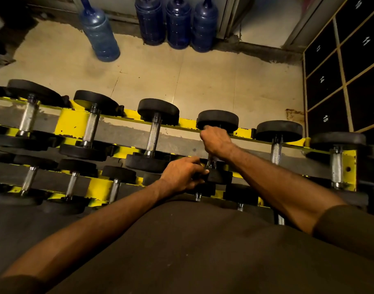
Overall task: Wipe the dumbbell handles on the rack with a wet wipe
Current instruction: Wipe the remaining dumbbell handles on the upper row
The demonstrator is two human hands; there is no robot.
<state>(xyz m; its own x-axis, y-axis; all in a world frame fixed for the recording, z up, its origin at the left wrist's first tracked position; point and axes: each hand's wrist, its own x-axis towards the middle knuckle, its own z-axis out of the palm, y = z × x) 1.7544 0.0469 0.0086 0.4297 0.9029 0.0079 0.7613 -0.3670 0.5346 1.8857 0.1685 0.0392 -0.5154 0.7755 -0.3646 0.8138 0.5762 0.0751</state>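
A yellow rack (72, 122) carries a top row of black dumbbells with steel handles and a lower row of smaller ones. My right hand (217, 142) is wrapped around the handle of the fourth dumbbell (218, 120) in the top row, just under its far head; no wipe shows from under the fingers. My left hand (183, 175) grips the near head (219, 176) of that same dumbbell, fingers curled over its edge. The handle is mostly hidden by my right hand.
Neighbouring dumbbells (155, 129) (277, 145) sit close on both sides. Beyond the rack lies a tiled floor (160, 71) with several blue water jugs (177, 22) by the wall. Numbered black lockers (339, 71) stand at the right.
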